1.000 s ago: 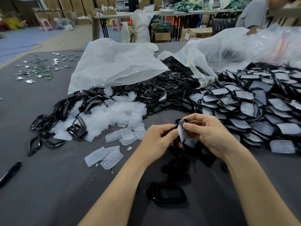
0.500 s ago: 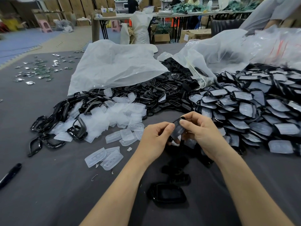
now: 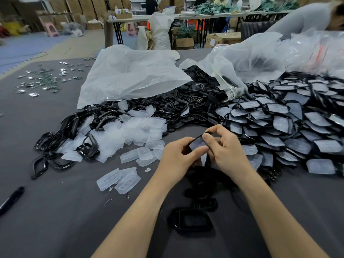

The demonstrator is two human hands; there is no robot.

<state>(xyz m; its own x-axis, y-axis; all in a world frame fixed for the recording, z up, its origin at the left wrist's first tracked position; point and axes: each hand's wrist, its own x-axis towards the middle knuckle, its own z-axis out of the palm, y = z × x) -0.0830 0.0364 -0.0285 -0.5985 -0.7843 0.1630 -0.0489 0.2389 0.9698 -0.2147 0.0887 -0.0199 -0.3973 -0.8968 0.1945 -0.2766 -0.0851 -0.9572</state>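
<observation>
Both my hands hold one small black shell with a translucent pad [image 3: 197,144] in it, above the grey table [image 3: 55,211]. My left hand [image 3: 176,159] grips its left side, thumb on the pad. My right hand [image 3: 226,151] pinches its top and right edge, thumb pressed on the pad. Loose translucent pads [image 3: 121,180] lie to the left. A heap of black frames [image 3: 78,131] sits at the left. A pile of black shells fitted with pads [image 3: 290,127] spreads on the right.
Two white plastic bags [image 3: 130,75] [image 3: 251,60] lie behind the piles. A black shell [image 3: 191,221] rests on the table under my forearms. A black pen [image 3: 12,199] lies at the left edge. Small circuit boards [image 3: 42,81] are scattered far left. A person in grey [image 3: 305,17] leans in at the top right.
The pad, standing up between my fingers a second ago, now lies flat in the black shell. My right thumb has come down onto it, and both hands shifted slightly.
</observation>
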